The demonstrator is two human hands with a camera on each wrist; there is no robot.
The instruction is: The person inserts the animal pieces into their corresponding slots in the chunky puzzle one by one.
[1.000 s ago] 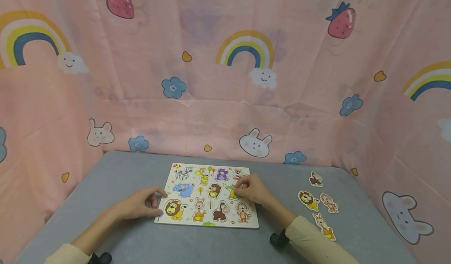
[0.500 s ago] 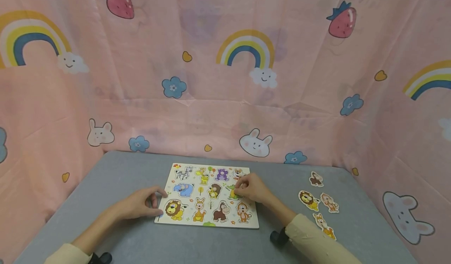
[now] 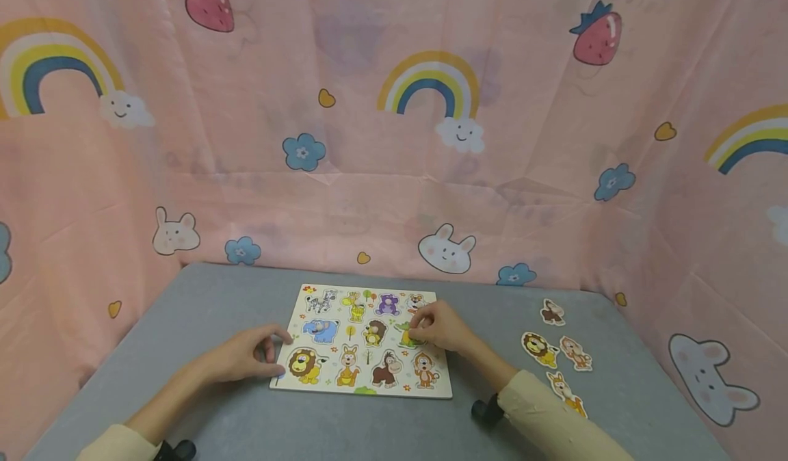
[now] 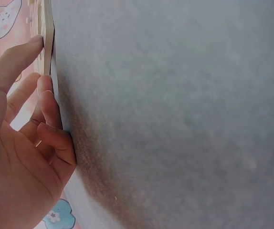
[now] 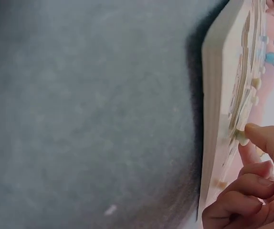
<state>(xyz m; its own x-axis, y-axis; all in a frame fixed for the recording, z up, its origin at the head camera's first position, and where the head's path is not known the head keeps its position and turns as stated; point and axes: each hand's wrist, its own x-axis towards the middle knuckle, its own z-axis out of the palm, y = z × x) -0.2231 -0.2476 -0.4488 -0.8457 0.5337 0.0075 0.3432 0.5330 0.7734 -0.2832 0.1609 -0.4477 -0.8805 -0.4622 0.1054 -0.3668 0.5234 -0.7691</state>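
A white animal puzzle board [image 3: 363,392] lies flat on the grey table. My right hand [image 3: 442,327] is over its right side, thumb and index finger pinching a small knob [image 5: 242,138] on the green crocodile piece [image 3: 403,336]. The crocodile is partly hidden by the fingers and looks seated among the other pictures. My left hand [image 3: 243,355] rests at the board's left edge, thumb and index fingertip touching it, the other fingers loosely bent. In the left wrist view, the thumb meets the side of the board [image 4: 47,47].
Loose pieces lie on the table to the right: a gorilla [image 3: 553,312], a lion [image 3: 539,350], a monkey [image 3: 575,354] and a kangaroo [image 3: 566,394]. A pink patterned curtain [image 3: 345,208] stands behind and around the grey table [image 3: 345,430].
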